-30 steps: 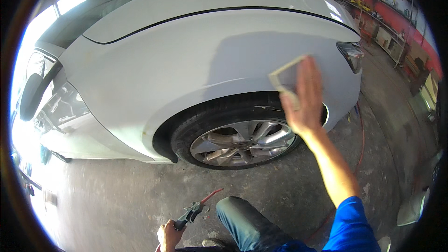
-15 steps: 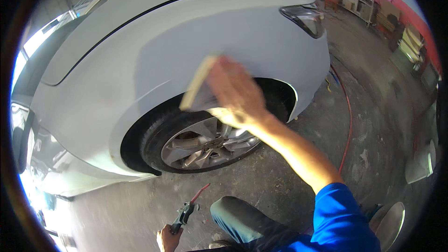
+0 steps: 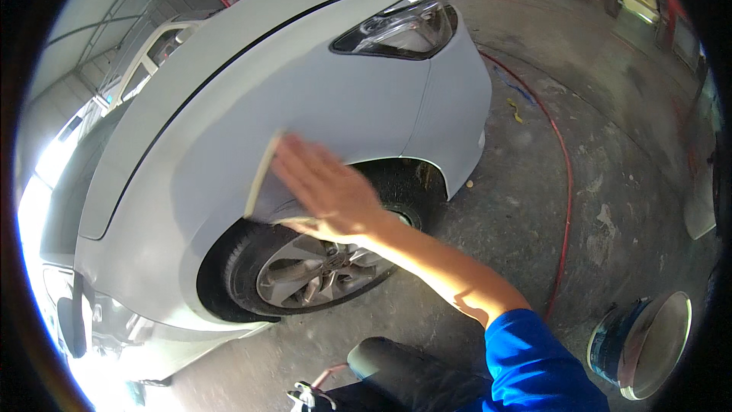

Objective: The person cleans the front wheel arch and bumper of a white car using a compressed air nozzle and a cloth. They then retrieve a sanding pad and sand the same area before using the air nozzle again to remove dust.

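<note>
My right hand (image 3: 324, 191) lies with fingers stretched over a thin, flat pad (image 3: 261, 181) at the grey front fender (image 3: 374, 114), just above the wheel arch. Cream edges of the pad show beyond my fingertips and by my thumb; whether it is a cloth or a sanding pad I cannot tell. The hand is slightly blurred. A duller grey patch covers much of the fender. Below the arch sits the tyre with its silver alloy wheel (image 3: 328, 267). At the lower edge, an air blow gun (image 3: 311, 397) with a reddish nozzle shows partly beside my knee; my left hand is out of view.
A red hose (image 3: 568, 183) curves across the concrete floor at right. An upright bucket (image 3: 648, 343) stands at lower right. The headlight (image 3: 404, 30) borders the fender, and another vehicle (image 3: 149, 61) stands behind at far left. A yellow scrap (image 3: 516, 111) lies near the bumper.
The view has shifted, showing more of the headlight and bucket. My right hand and the pad appear lower and farther left. My left hand, earlier holding the blow gun, has dropped out of the picture.
</note>
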The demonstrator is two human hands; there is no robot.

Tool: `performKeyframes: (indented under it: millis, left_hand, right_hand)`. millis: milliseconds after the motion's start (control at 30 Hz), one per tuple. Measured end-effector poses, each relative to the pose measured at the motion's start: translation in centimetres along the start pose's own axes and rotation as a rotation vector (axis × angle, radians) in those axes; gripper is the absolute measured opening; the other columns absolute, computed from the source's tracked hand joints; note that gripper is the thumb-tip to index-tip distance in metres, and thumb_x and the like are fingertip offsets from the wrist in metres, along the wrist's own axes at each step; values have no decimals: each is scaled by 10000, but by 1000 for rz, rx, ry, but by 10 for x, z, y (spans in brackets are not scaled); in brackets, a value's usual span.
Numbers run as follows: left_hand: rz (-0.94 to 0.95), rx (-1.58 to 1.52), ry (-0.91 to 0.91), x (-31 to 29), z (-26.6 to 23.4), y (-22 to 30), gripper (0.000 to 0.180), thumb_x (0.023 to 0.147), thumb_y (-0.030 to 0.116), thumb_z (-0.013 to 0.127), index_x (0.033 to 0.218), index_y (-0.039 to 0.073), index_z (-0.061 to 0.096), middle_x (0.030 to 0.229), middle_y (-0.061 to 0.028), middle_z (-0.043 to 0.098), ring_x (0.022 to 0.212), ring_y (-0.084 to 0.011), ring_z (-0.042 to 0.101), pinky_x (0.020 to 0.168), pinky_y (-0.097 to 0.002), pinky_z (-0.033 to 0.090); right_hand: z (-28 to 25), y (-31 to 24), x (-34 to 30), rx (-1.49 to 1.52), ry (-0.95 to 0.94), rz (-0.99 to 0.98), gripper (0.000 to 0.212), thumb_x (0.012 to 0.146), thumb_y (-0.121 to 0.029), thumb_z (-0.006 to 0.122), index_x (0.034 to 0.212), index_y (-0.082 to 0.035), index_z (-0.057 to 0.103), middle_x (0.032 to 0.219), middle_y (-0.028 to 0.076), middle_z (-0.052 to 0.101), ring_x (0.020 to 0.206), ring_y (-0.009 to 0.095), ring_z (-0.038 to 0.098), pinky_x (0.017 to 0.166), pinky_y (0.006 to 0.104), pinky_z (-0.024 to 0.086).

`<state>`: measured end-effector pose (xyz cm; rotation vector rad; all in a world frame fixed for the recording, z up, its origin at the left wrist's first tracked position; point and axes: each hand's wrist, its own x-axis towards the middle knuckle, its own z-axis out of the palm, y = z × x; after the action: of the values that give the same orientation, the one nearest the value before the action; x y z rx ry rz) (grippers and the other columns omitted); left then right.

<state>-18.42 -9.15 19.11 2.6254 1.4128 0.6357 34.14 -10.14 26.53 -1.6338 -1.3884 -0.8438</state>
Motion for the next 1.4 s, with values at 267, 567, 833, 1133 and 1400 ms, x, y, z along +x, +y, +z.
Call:
performKeyframes:
  millis: [267, 567, 833, 1133, 1400]
  left_hand:
    - [-49, -26, 28, 21, 42, -26, 243, 752, 133, 762, 745, 60, 531, 574, -93, 486, 502, -257, 456, 531, -420, 411]
    - [-75, -10, -8, 35, 51, -30, 301, 742, 177, 810, 762, 52, 538, 578, -90, 492, 511, -254, 454, 530, -423, 402]
    - [-79, -78, 79, 33, 57, -42, 297, 728, 152, 806, 732, 51, 527, 588, -99, 507, 516, -257, 461, 529, -418, 401]
    - [-101, -17, -35, 49, 60, -15, 358, 740, 221, 838, 727, 62, 518, 571, -95, 495, 518, -252, 457, 544, -429, 406]
    - [-103, -78, 67, 37, 63, -44, 330, 759, 202, 801, 724, 54, 509, 561, -73, 484, 511, -216, 442, 519, -415, 400]
  right_hand:
    - [-31, 65, -53, -389, 116, 562, 883, 951, -427, 652, 1565, 54, 238, 1626, 339, 144, 1519, 478, 174, 1260, 514, 145]
    - [-35, 46, 21, 192, 55, 26, 1006, 806, -362, 819, 1565, 6, 269, 1621, 237, 283, 1520, 407, 242, 1243, 496, 240]
    - [-50, 73, -22, -181, 209, 391, 927, 881, -237, 725, 1567, 78, 188, 1617, 307, 212, 1510, 473, 211, 1241, 530, 220]
    - [-68, 82, 36, -130, -79, 0, 918, 878, -390, 700, 1566, 33, 262, 1655, 225, 212, 1543, 352, 212, 1263, 462, 202]
    - [-77, 78, 17, -83, -113, 0, 948, 868, -351, 695, 1600, -9, 198, 1673, 206, 168, 1546, 358, 195, 1265, 474, 199]
